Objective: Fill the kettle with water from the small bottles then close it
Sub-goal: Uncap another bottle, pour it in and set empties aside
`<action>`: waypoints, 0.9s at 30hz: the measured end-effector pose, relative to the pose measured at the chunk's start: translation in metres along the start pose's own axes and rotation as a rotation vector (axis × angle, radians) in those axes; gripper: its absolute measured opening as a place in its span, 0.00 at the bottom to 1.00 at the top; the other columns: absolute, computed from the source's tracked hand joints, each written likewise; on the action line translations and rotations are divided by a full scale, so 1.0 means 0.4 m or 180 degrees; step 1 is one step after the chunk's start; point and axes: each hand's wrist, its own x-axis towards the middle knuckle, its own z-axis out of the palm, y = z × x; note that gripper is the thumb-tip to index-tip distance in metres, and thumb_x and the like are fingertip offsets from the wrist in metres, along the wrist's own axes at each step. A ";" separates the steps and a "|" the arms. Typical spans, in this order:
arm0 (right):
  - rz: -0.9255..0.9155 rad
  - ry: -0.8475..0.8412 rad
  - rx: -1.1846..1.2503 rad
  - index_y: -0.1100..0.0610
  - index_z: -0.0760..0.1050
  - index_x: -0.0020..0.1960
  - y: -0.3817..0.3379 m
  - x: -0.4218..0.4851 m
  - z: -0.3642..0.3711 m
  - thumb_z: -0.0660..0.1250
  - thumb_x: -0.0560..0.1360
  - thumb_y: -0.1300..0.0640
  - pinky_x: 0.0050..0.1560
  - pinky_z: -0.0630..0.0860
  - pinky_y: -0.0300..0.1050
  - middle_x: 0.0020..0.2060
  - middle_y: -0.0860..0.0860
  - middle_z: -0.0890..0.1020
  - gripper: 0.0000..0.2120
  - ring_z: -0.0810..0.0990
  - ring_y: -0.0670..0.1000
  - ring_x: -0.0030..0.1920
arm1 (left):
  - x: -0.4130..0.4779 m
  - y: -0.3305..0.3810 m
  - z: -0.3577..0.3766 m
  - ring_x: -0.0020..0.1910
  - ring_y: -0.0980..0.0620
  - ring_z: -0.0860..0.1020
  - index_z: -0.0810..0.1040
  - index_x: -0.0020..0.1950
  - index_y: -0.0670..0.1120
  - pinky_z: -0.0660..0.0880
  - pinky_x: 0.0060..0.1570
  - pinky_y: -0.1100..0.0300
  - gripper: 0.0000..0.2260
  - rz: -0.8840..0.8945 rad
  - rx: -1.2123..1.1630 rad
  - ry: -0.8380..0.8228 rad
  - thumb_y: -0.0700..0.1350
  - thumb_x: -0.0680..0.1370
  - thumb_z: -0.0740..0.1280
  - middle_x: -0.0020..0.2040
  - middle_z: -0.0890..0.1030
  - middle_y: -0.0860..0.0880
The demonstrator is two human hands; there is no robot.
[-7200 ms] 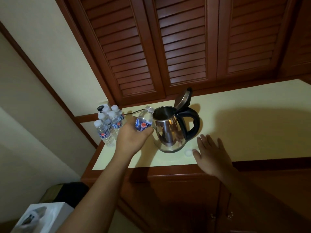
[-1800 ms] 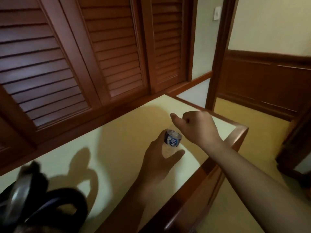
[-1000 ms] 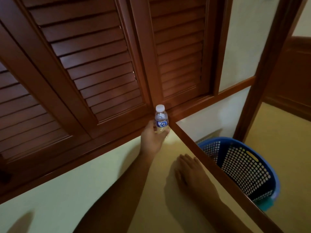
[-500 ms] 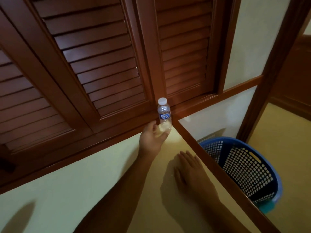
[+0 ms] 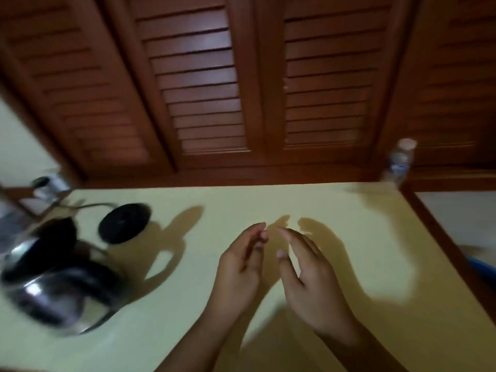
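Observation:
The steel kettle (image 5: pixel 57 288) with its black handle stands at the left of the pale countertop (image 5: pixel 268 200), blurred, off its round black base (image 5: pixel 123 222), which lies just behind it. One small capped bottle (image 5: pixel 399 162) stands upright at the counter's far right corner against the louvred doors. My left hand (image 5: pixel 241 261) and my right hand (image 5: pixel 311 275) hover side by side over the middle of the counter, fingers relaxed and slightly bent, holding nothing.
Brown louvred doors (image 5: pixel 201 84) run along the back of the counter. A wooden edge (image 5: pixel 440 237) borders the counter on the right, with a sliver of blue basket (image 5: pixel 483 269) beyond it. A blurred wall socket with the base's cord (image 5: pixel 45 186) sits at the far left.
My left hand has let go of the bottle, which stays at the far right corner. Both hands have drawn back to the counter's middle and the view has swung left to the kettle.

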 end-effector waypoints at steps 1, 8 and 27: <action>-0.0121 -0.0056 0.0111 0.49 0.70 0.74 -0.036 -0.006 0.029 0.59 0.83 0.50 0.68 0.61 0.28 0.68 0.41 0.74 0.20 0.66 0.32 0.69 | -0.031 -0.008 -0.048 0.61 0.59 0.82 0.78 0.68 0.55 0.77 0.64 0.62 0.19 -0.0033 -0.0007 0.0135 0.34 0.85 0.63 0.58 0.84 0.61; -0.0756 -0.0493 0.0845 0.51 0.75 0.67 -0.292 -0.075 0.206 0.62 0.81 0.56 0.62 0.72 0.38 0.60 0.38 0.77 0.16 0.76 0.46 0.64 | -0.250 -0.012 -0.344 0.62 0.55 0.83 0.80 0.68 0.54 0.78 0.63 0.59 0.18 -0.0158 -0.0041 0.1192 0.35 0.84 0.64 0.58 0.86 0.56; -0.1174 -0.0938 0.0860 0.54 0.75 0.69 -0.866 -0.043 0.843 0.63 0.82 0.55 0.54 0.68 0.24 0.58 0.44 0.80 0.15 0.76 0.36 0.57 | -0.372 -0.251 -1.145 0.60 0.59 0.81 0.79 0.68 0.53 0.78 0.57 0.65 0.14 -0.0180 0.0346 0.2015 0.42 0.84 0.68 0.61 0.83 0.56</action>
